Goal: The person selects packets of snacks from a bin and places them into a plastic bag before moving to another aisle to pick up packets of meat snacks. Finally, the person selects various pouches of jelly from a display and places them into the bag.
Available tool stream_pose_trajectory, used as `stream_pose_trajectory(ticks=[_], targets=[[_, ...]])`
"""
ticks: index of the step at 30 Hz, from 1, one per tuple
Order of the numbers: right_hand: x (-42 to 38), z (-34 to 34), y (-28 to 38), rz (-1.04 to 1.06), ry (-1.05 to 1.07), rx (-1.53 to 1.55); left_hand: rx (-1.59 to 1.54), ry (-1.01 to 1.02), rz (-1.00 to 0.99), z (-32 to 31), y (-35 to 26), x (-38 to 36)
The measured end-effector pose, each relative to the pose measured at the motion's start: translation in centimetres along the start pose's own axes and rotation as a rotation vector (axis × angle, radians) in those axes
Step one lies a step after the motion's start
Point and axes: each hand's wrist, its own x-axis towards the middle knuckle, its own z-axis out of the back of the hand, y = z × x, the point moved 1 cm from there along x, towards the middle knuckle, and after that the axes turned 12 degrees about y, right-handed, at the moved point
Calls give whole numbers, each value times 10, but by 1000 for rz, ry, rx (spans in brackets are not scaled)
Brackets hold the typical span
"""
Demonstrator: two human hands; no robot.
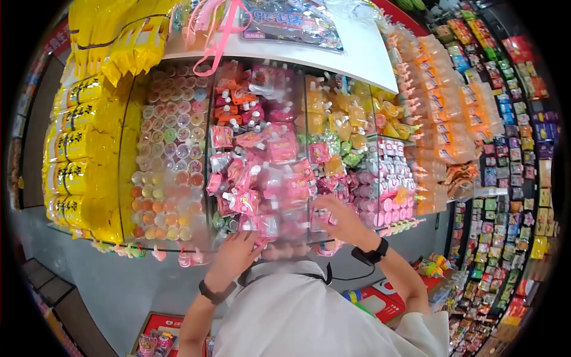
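My left hand (237, 254) lies at the front edge of the display bin, its fingers stretched out over the nearest pink spouted pouches. A pink pouch (267, 227) with a white cap sits right at those fingertips. Farther right, my right hand (344, 221) reaches in over the pouches, thumb and fingers apart in a curve. Between them shows a small pink packet (321, 219), partly covered by the hand. Around both hands, loose pink pouches (282, 143) fill the compartment in a heap, with red and orange ones (241, 94) toward the back.
Clear dividers split the display. Rows of small round cups (169, 134) and yellow bags (70, 146) stand left; pink-and-white bottles (392, 178) and orange packs (443, 113) stand right. A white shelf (366, 50) overhangs the back. Stocked racks (502, 178) line the far right.
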Motion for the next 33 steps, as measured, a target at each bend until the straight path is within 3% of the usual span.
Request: stream_pose_trajectory(ticks=[2,5,9,15,17,20,22,25,26,31,33], targets=[[-27,0,-11,-236,-316,254,5,-17,-67,5,5,-1],[-73,-16,-28,-377,-475,291,-50,32,-157,18,10,-2],[-111,-37,-37,-444,-567,451,-61,110,-251,45,-9,-3],[-90,-1,-100,-458,-448,636,66,245,-388,67,-88,13],[-59,12,-122,-415,-336,296,121,284,-383,75,-128,24],[-2,17,-158,-277,-389,309,108,323,-381,61,-168,65],[30,13,-174,-446,-546,114,-7,135,-388,38,-170,113],[55,1,-205,-448,-464,-106,53,180,-200,20,-166,178],[60,-4,-209,-583,-540,-8,54,138,-153,12,-158,195],[52,-6,-238,-469,-580,-97,79,85,37,-9,-129,257],[35,8,-232,-503,-533,219,93,75,86,-9,-120,283]])
